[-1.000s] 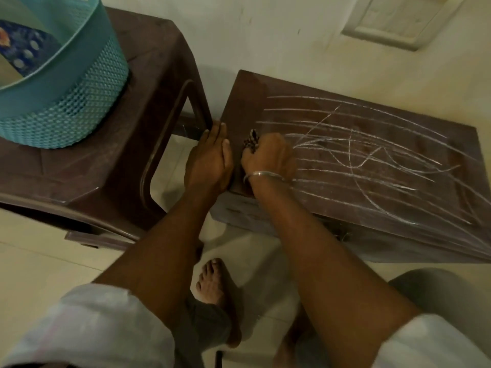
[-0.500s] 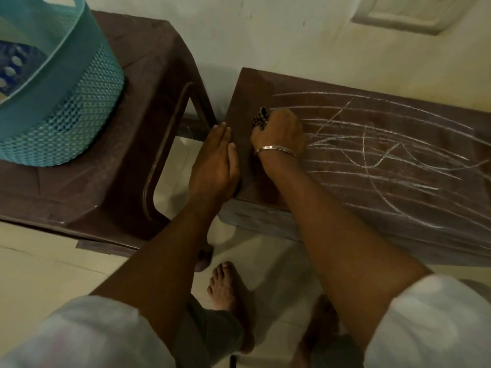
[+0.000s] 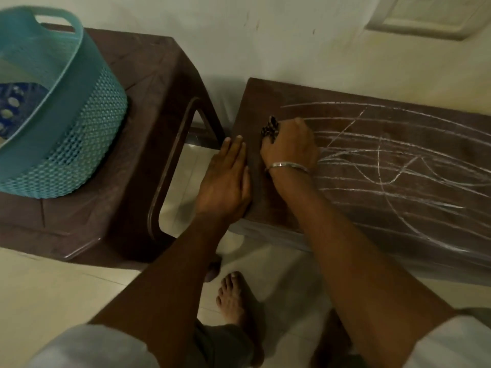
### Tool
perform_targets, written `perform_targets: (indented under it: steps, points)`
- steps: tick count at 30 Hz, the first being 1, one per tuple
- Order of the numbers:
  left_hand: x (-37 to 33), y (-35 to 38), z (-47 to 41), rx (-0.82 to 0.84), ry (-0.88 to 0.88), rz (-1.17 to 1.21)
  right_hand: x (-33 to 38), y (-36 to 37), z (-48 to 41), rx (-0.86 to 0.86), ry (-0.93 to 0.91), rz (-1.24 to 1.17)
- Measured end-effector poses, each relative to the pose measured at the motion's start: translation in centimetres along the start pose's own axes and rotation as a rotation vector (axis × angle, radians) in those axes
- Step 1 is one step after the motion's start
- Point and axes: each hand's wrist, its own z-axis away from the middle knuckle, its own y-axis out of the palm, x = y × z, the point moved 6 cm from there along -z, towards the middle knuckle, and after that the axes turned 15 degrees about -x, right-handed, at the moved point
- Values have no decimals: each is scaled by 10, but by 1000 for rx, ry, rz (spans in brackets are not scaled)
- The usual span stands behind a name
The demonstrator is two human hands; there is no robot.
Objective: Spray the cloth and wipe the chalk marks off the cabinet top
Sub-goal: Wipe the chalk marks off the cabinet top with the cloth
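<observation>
Two hands at work, one cabinet. Right hand [image 3: 291,144]: fingers curled tight round one dark bunched cloth [image 3: 271,128], pressing it down on the cabinet top [image 3: 255,102] near its left end, where the chalk marks [image 3: 385,166] begin. One silver bangle [image 3: 288,166] on that wrist. Left hand [image 3: 225,179]: flat, fingers straight and together, holding nothing, resting along the top's left edge. Chalk lines: many long white strokes running to the right, crossing, too tangled to count. One brown stool [image 3: 148,75] just left of the cabinet, bearing one teal basket [image 3: 79,144]. One bare foot [image 3: 233,296] plainly visible on the pale floor [image 3: 53,288].
</observation>
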Motion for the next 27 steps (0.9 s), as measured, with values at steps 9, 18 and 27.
perform_targets:
  steps: [9,18,27]
  points:
    - [-1,6,-2,119,5,-41,12,11,-40,3,29,-4]
    - [4,7,-2,112,-50,21,3,15,-38,-42,28,-2]
    - [6,6,-2,115,-73,34,5,27,-60,-27,-1,11]
